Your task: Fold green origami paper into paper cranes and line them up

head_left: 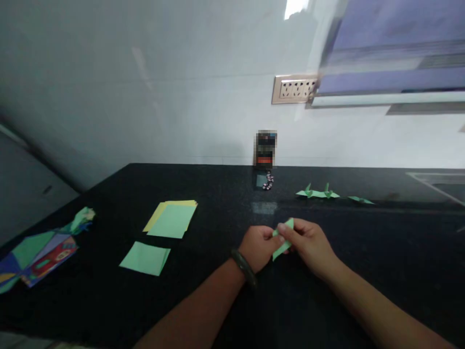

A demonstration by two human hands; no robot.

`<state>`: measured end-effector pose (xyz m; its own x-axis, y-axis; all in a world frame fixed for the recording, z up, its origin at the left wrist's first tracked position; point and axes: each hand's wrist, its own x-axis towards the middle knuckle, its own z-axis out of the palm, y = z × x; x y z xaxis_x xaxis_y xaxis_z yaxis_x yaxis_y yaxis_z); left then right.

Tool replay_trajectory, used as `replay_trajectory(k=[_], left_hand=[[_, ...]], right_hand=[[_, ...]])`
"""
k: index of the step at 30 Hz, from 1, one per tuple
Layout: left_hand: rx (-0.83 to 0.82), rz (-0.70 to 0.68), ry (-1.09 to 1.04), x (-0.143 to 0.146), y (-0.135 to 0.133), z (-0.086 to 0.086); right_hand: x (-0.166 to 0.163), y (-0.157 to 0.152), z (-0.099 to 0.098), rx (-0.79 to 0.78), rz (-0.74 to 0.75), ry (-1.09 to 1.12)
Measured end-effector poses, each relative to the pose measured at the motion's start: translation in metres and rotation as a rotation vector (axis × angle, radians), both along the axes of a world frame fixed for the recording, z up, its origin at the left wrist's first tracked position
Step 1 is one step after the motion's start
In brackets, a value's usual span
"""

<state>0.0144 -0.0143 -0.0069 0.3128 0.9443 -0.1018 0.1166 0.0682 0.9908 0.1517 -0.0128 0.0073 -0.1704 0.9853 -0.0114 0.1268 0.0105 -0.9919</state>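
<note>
A small folded piece of light green paper (pixel 278 252) is held between my two hands above the black countertop. My left hand (pixel 258 246), with a dark bangle at the wrist, pinches its left side with the thumb on top. From the right, my right hand (pixel 311 242) grips the upper part between thumb and fingers. The fingers under the paper are mostly hidden. Beyond my right hand, folded green paper cranes (pixel 327 193) stand in a row, and a flatter folded green piece (pixel 360 199) lies to their right.
To the left lie a stack of green and yellow paper sheets (pixel 172 220) and a green folded sheet (pixel 145 258). A colourful packet (pixel 51 259) sits at far left. A beaded string (pixel 268 181) lies near a blurred upright object (pixel 266 149) by the wall, below a socket panel (pixel 295 89).
</note>
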Motion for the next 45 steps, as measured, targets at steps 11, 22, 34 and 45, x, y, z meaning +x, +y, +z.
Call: replay_trajectory(k=[11,22,34,45], left_hand=[[-0.063,-0.009,0.012,0.000,-0.001,0.009],[-0.097,0.118,0.042,0.000,0.002,0.007],[0.008,0.016,0.031,0.002,-0.001,0.005],[0.715,0.262,0.536,0.004,-0.012,0.012]], right_hand=[[0.001,0.001,0.000,0.051,-0.245,0.035],[0.020,0.023,0.000,0.095,-0.462,0.232],[-0.001,0.000,0.003,0.092,-0.286,0.011],[0.002,0.005,-0.006,0.111,-0.363,-0.123]])
